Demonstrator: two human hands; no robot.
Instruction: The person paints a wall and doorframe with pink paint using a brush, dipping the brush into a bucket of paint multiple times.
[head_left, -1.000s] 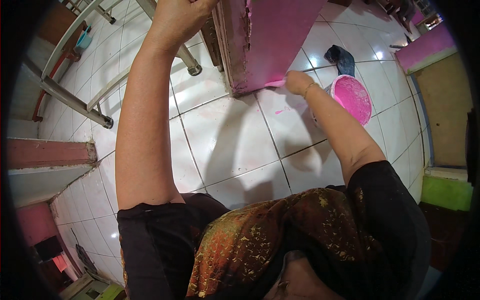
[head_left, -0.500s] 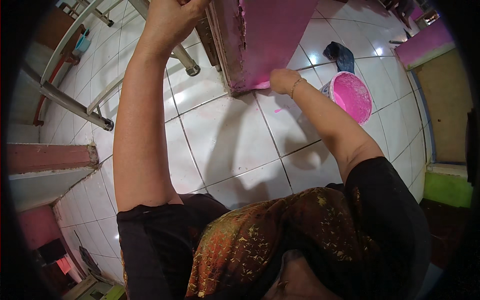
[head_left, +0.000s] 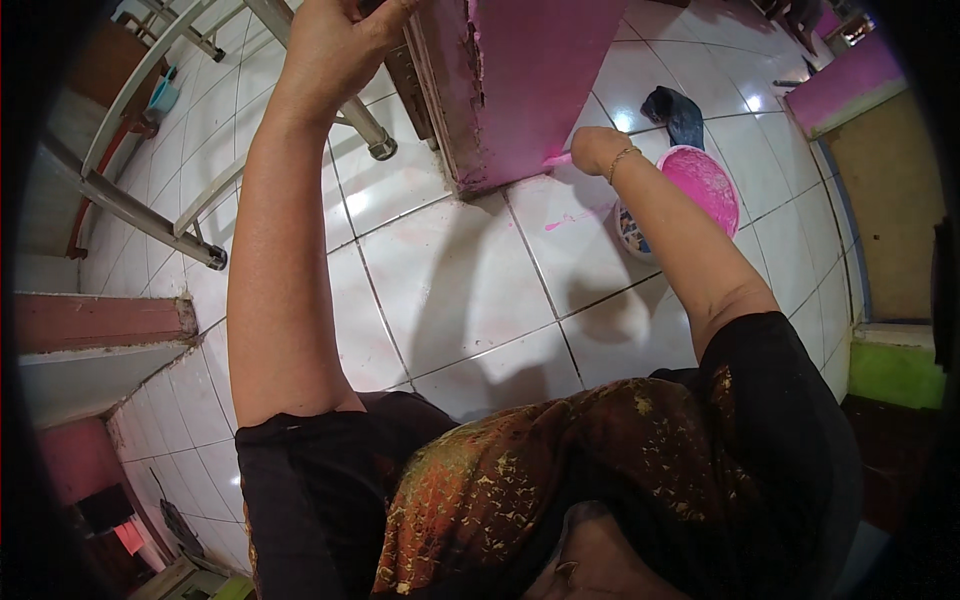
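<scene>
My right hand is closed around a paintbrush, mostly hidden in the fist, with its pink tip against the foot of the pink wall. Beside that forearm stands a bucket coated inside with pink paint, partly covered by the arm. My left hand is up at the top edge of the view, its thumb against the narrow, chipped wall edge. The other fingers of this hand are partly cut off; they seem to grip the edge. Pink drips lie on the tiles below the brush.
White floor tiles stretch around me. A metal-legged piece of furniture stands at the left, close to my left arm. Behind the bucket lies a dark crumpled thing. At the right is a pink wall section with a brown panel.
My right hand has moved right with the paintbrush, away from the wall's near corner. Fresh pink drips show on the floor, and the bucket looks tilted differently. My left hand stays at the wall edge.
</scene>
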